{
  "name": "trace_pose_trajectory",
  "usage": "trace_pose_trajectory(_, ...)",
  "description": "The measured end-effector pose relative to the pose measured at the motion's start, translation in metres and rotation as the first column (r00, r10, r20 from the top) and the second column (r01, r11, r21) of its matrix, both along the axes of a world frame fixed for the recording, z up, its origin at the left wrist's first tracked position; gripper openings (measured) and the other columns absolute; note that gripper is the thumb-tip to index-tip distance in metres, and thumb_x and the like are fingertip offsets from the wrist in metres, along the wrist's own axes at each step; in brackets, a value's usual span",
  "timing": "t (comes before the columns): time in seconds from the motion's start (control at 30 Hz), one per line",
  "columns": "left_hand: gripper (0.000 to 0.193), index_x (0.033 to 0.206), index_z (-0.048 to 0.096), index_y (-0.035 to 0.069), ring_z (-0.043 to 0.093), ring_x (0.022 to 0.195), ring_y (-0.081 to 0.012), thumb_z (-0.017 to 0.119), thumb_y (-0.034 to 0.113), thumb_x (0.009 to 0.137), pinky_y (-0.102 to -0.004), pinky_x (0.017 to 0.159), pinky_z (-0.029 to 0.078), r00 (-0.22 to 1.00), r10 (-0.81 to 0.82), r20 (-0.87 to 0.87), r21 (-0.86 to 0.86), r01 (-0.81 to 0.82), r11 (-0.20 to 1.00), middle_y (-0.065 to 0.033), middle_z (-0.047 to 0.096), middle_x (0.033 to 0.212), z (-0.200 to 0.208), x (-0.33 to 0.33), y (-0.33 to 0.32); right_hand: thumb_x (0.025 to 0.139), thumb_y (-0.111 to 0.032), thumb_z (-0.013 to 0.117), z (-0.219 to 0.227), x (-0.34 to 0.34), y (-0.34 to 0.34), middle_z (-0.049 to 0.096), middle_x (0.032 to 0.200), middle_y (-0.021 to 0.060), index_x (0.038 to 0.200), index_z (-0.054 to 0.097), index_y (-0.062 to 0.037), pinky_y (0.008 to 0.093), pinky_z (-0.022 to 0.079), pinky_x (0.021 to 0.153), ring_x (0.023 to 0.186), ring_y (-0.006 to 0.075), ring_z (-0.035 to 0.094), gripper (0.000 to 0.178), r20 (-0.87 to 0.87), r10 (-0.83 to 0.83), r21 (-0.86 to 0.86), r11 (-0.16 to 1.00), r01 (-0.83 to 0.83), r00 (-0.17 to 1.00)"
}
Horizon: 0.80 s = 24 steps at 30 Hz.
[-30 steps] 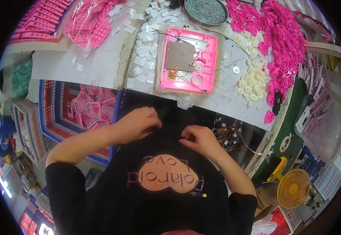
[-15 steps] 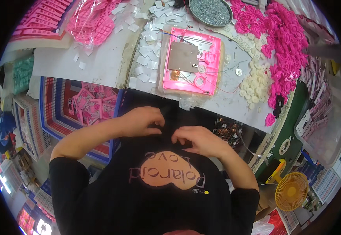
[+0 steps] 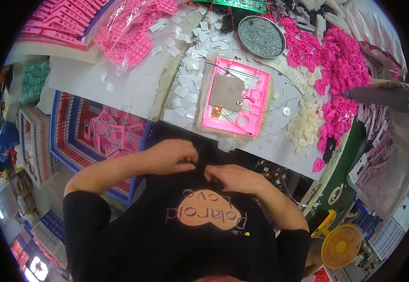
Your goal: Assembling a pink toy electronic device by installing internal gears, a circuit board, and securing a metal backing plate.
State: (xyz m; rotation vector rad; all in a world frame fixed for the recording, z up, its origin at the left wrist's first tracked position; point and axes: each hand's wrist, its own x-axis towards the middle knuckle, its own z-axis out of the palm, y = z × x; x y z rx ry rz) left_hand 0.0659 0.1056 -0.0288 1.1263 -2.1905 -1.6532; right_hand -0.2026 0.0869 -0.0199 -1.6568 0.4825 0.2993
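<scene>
My left hand (image 3: 178,156) hovers in front of my black shirt, just below the table's near edge. Its fingers are bent, with a gap between them and the thumb, and nothing shows in it. Facing it, my right hand (image 3: 232,177) has loosely curled fingers, the thumb apart, and no object visible. A small dark gap separates the two hands. Beyond them on the table lies an open pink plastic casing (image 3: 230,123), nearest to both hands. It holds a grey-brown plate (image 3: 226,91), and thin wires run out from it. Neither hand touches the casing.
A round dish of small metal screws (image 3: 262,37) stands behind the casing. White squares (image 3: 181,91), cream round parts (image 3: 303,129) and pink rings (image 3: 345,70) surround it. A blue-rimmed basket (image 3: 58,134) of pink parts sits left; a grey cylindrical tool (image 3: 378,97) juts in right.
The view has tilted, so the table sits lower in the picture and a green circuit board shows at its far edge. My hands stay close together, their fingers only slightly shifted.
</scene>
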Motion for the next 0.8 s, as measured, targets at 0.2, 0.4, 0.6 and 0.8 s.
trace_pose_trajectory(0.2, 0.018, 0.100, 0.065, 0.005, 0.064, 0.083, -0.0265, 0.075, 0.014, 0.087, -0.0366, 0.072, 0.053, 0.997, 0.066, -0.025, -0.088, -0.068, 0.994, -0.0097, 0.062, 0.090, 0.031, 0.002, -0.032, 0.079, -0.010, 0.073, -0.004, -0.005, -0.003, 0.058, 0.088, 0.0115, 0.111, 0.052, -0.0064, 0.0402, 0.049, 0.067, 0.075, 0.0291, 0.058, 0.039, 0.019, -0.113, 0.199, 0.974, 0.107, 0.993)
trace_pose_trajectory(0.4, 0.016, 0.102, 0.066, 0.004, 0.062, 0.077, -0.0262, 0.071, 0.011, 0.088, -0.0372, 0.067, 0.050, 0.972, 0.214, -0.098, -0.306, -0.234, 0.923, -0.0102, 0.063, 0.091, 0.037, -0.001, -0.084, 0.079, -0.010, 0.074, -0.015, 0.003, 0.000, 0.064, 0.096, 0.0138, 0.112, 0.050, -0.0066, 0.0453, 0.051, 0.072, 0.085, 0.0352, 0.065, 0.041, -0.086, -0.021, 0.080, 0.996, 0.028, 0.996)
trace_pose_trajectory(0.6, 0.021, 0.099, 0.068, 0.004, 0.061, 0.075, -0.0256, 0.069, 0.023, 0.090, -0.0382, 0.069, 0.049, 0.891, 0.440, -0.115, -0.572, -0.422, 0.704, -0.0099, 0.065, 0.088, 0.019, -0.026, -0.171, 0.077, -0.011, 0.080, -0.018, 0.019, 0.011, 0.068, 0.111, 0.0140, 0.115, 0.049, -0.0083, 0.0493, 0.054, 0.081, 0.105, 0.0389, 0.066, 0.049, -0.163, 0.053, -0.114, 0.991, -0.072, 0.985)
trace_pose_trajectory(0.8, 0.022, 0.097, 0.069, 0.006, 0.065, 0.082, -0.0290, 0.069, 0.025, 0.088, -0.0411, 0.074, 0.050, 0.922, 0.385, -0.030, -0.756, -0.273, 0.595, -0.0095, 0.067, 0.084, -0.012, -0.045, -0.215, 0.087, -0.010, 0.064, -0.026, 0.014, 0.016, 0.063, 0.126, 0.0133, 0.122, 0.050, -0.0103, 0.0488, 0.053, 0.087, 0.114, 0.0390, 0.062, 0.038, -0.203, 0.051, -0.036, 0.998, -0.059, 0.978)
